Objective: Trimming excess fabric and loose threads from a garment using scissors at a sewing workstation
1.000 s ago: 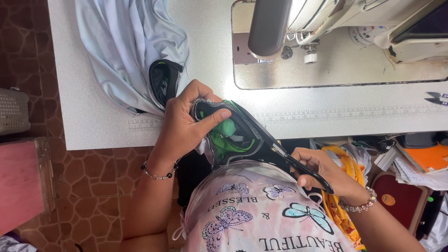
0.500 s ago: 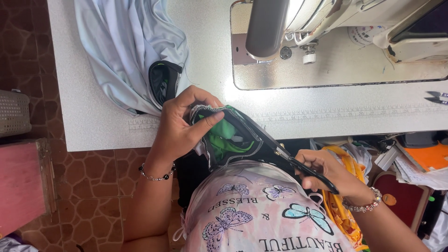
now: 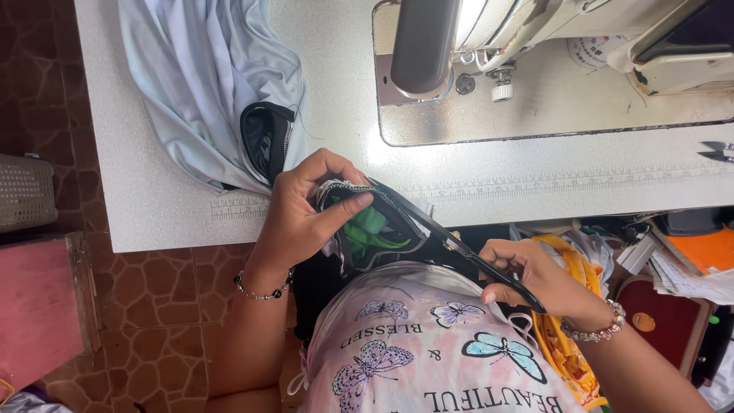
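My left hand [image 3: 306, 206] grips the upper edge of a dark fabric piece [image 3: 382, 229] with a zipper along its rim and green cloth inside it, held over my lap at the table's front edge. My right hand [image 3: 535, 279] holds black scissors [image 3: 459, 248], whose blades reach up and left along the zippered rim toward my left thumb. Both wrists carry beaded bracelets.
A white sewing table [image 3: 153, 199] carries a grey sewing machine [image 3: 550, 61] at the upper right, a pale blue garment [image 3: 199, 76] with a black zippered pouch [image 3: 266, 141] at the upper left, and small snips [image 3: 717, 151] at the right edge. A grey basket [image 3: 23, 191] stands on the tiled floor at left.
The scissors have moved a little further up along the zippered edge, and my left thumb has shifted over the fabric. The right hand sits slightly lower.
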